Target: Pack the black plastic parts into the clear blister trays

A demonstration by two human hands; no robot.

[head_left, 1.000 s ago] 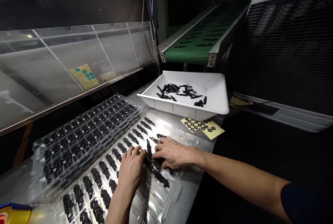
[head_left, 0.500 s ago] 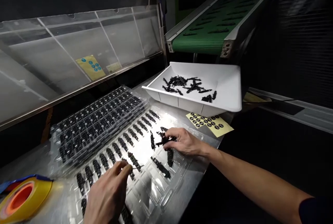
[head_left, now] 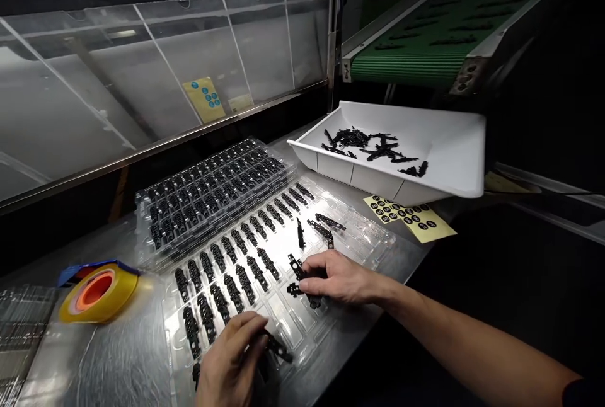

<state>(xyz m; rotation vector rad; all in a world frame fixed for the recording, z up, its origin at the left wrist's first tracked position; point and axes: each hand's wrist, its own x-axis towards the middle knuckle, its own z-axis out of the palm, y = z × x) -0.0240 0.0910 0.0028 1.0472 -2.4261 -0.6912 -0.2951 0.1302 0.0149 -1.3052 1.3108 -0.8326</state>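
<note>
The left hand pinches one black plastic part at the near edge of the clear blister tray. The right hand is closed on several black parts over the same tray, near its right side. Far right stands a white bin; a tape roll lies on the left.

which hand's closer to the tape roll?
Left. The left hand sits at the near edge of the clear tray, to the right of the tape roll with bare table between. The right hand is farther right, over the tray's middle.
</note>
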